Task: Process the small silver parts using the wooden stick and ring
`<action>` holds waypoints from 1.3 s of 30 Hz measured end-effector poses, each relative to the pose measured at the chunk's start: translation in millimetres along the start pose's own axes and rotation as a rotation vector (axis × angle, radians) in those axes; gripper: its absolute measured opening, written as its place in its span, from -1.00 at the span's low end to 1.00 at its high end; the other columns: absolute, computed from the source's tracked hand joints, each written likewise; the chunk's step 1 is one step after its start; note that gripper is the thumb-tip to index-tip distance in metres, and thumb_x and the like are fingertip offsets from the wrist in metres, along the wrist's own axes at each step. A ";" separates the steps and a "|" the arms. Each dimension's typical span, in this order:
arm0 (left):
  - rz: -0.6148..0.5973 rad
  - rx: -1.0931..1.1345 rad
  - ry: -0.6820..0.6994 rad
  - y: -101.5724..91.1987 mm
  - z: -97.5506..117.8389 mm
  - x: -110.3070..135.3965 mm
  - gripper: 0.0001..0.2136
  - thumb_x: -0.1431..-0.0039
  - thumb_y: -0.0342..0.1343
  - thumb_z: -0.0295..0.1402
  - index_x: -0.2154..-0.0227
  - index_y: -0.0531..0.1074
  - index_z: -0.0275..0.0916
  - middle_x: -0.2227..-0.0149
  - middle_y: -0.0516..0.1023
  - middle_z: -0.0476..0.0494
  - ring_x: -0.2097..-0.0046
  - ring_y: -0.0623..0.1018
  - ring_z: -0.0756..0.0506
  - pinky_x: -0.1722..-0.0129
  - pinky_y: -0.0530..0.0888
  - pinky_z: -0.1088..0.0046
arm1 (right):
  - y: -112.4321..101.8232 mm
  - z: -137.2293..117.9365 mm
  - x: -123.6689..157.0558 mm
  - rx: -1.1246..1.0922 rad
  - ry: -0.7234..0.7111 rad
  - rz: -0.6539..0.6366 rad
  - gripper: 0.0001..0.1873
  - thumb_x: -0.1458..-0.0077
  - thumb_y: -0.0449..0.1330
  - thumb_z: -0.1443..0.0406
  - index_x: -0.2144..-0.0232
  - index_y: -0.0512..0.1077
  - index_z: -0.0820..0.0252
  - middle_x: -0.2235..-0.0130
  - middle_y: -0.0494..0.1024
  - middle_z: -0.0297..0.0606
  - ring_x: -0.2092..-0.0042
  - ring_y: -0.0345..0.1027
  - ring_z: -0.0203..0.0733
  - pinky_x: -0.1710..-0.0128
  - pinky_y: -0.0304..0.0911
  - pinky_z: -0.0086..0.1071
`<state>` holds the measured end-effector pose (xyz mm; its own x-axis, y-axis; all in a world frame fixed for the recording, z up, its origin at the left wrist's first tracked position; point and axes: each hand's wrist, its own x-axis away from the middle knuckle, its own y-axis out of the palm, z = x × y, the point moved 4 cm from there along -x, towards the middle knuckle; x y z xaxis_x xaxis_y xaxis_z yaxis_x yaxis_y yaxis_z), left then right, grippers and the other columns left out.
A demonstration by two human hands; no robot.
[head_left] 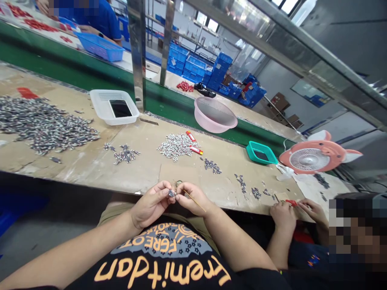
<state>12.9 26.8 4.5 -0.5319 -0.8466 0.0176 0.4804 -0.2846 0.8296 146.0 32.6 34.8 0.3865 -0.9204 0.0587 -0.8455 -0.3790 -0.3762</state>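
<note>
Surface [90,173]: tan, worn, long; seated person at its near edge, both hands just off that edge, above the lap.

Left hand [152,203]: grip closed, thumb and fingertips pinching one grey part [171,193]. The part sits between the two hands, directly in front of the shirt [166,257].

Right hand [193,199]: grip closed around a thin stick [193,200], which slants back toward the wrist. Its fingertips are right beside the grey part; whether they touch it I cannot tell.

Ahead of the hands: white pile [175,147], with two red tubes at its right side. To its left, a small cluster [125,155], then a large pile [51,125]. To its right, loose grey pieces [212,166] in several groups.

Farther back: white tray [96,105] holding a phone [121,109]; pink basin [211,127]; green tray [256,160]; fan [314,157] at far right.

Co-worker on the right: two hands at the surface edge, near a red item [292,202]. Across the green strip: a person in blue beside a blue basket [99,47].
</note>
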 end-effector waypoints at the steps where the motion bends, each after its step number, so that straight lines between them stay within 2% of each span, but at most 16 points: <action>1: 0.006 -0.007 0.007 0.3 -0.5 -0.1 -0.96 -0.17 0.06 -0.43 0.37 0.39 -0.28 0.40 0.39 -0.06 0.34 0.40 0.02 0.23 0.36 0.49 | -0.2 -2.6 1.1 0.086 -0.023 0.058 -0.97 -0.01 0.16 0.37 0.43 0.33 0.20 0.45 0.42 -0.37 0.42 0.26 -0.33 0.38 0.19 -0.45; 3: 0.018 -0.018 0.020 1.4 -1.5 0.0 -0.96 -0.17 0.06 -0.43 0.37 0.38 -0.27 0.39 0.40 -0.06 0.32 0.40 0.01 0.21 0.36 0.48 | -0.8 -9.0 4.1 0.223 -0.094 0.158 -0.96 0.02 0.14 0.41 0.45 0.37 0.19 0.44 0.43 -0.35 0.37 0.29 -0.30 0.31 0.21 -0.42; 5: 0.025 -0.019 0.027 2.8 -2.1 0.8 -0.96 -0.18 0.06 -0.44 0.36 0.38 -0.26 0.38 0.40 -0.06 0.30 0.41 0.00 0.20 0.36 0.47 | -1.2 -13.2 7.6 0.269 -0.161 0.205 -0.93 0.00 0.13 0.41 0.42 0.40 0.18 0.40 0.46 -0.32 0.30 0.32 -0.27 0.22 0.22 -0.39; 7: 0.024 -0.011 0.029 4.5 -2.2 1.8 -0.96 -0.18 0.04 -0.44 0.36 0.38 -0.26 0.38 0.40 -0.06 0.29 0.41 0.00 0.18 0.35 0.46 | 0.1 -10.9 10.3 0.177 -0.167 0.164 -0.92 -0.06 0.11 0.36 0.36 0.40 0.18 0.35 0.50 -0.29 0.28 0.35 -0.26 0.20 0.24 -0.38; 10: 0.012 0.009 0.024 7.1 -2.3 3.3 -0.96 -0.18 0.04 -0.44 0.36 0.38 -0.26 0.37 0.39 -0.06 0.28 0.40 0.00 0.16 0.35 0.45 | 4.1 0.6 13.1 -0.059 -0.098 0.075 -0.85 -0.12 0.11 0.24 0.29 0.36 0.20 0.32 0.51 -0.25 0.30 0.38 -0.27 0.26 0.28 -0.39; 12: 0.013 0.018 0.013 8.4 -3.3 3.9 -0.96 -0.18 0.05 -0.43 0.36 0.38 -0.25 0.37 0.38 -0.05 0.27 0.40 -0.01 0.15 0.35 0.44 | 5.3 6.8 14.9 -0.098 -0.076 0.101 -0.82 -0.10 0.14 0.21 0.30 0.35 0.21 0.32 0.50 -0.24 0.30 0.37 -0.26 0.27 0.28 -0.39; 18: 0.060 0.011 0.005 10.4 -7.1 3.9 -0.97 -0.14 0.11 -0.42 0.36 0.38 -0.24 0.36 0.41 -0.04 0.27 0.42 0.02 0.12 0.35 0.46 | 3.0 1.7 22.5 0.186 -0.147 0.309 -0.91 -0.09 0.11 0.29 0.40 0.39 0.17 0.36 0.47 -0.26 0.27 0.32 -0.23 0.19 0.24 -0.33; 23: 0.121 -0.085 0.034 11.9 -7.7 5.0 -0.95 -0.14 0.13 -0.39 0.34 0.39 -0.22 0.35 0.45 -0.03 0.27 0.44 0.01 0.13 0.36 0.45 | -4.4 -4.5 30.4 0.198 -0.185 0.393 -0.92 -0.05 0.11 0.34 0.39 0.42 0.16 0.39 0.47 -0.28 0.30 0.34 -0.24 0.23 0.26 -0.36; 27: 0.193 -0.258 0.045 11.5 -8.1 7.4 -0.93 -0.12 0.15 -0.37 0.34 0.41 -0.23 0.36 0.47 -0.03 0.27 0.44 0.01 0.17 0.35 0.48 | -7.6 -8.2 35.4 0.186 -0.212 0.390 -0.88 -0.04 0.12 0.35 0.34 0.44 0.13 0.36 0.48 -0.28 0.29 0.34 -0.24 0.24 0.27 -0.37; 33: 0.271 -0.461 0.053 7.7 -8.3 9.9 -0.87 -0.07 0.19 -0.32 0.33 0.42 -0.22 0.35 0.47 -0.02 0.27 0.43 -0.01 0.19 0.34 0.48 | -4.1 -6.1 37.3 0.203 -0.057 0.342 -0.96 0.00 0.16 0.31 0.42 0.36 0.15 0.42 0.44 -0.36 0.38 0.29 -0.30 0.32 0.24 -0.43; 39: 0.261 -0.684 0.082 7.5 -3.8 11.6 -0.89 -0.08 0.17 -0.32 0.32 0.46 -0.21 0.34 0.49 -0.03 0.26 0.43 -0.02 0.20 0.34 0.50 | -2.7 -2.3 36.0 0.219 -0.054 0.297 -0.91 0.01 0.18 0.30 0.43 0.30 0.14 0.45 0.40 -0.40 0.40 0.25 -0.32 0.34 0.20 -0.44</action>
<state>13.0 13.2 8.8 -0.2996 -0.9485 0.1027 0.9261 -0.2633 0.2703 161.4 0.3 40.1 0.1596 -0.9786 -0.1297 -0.8271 -0.0609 -0.5587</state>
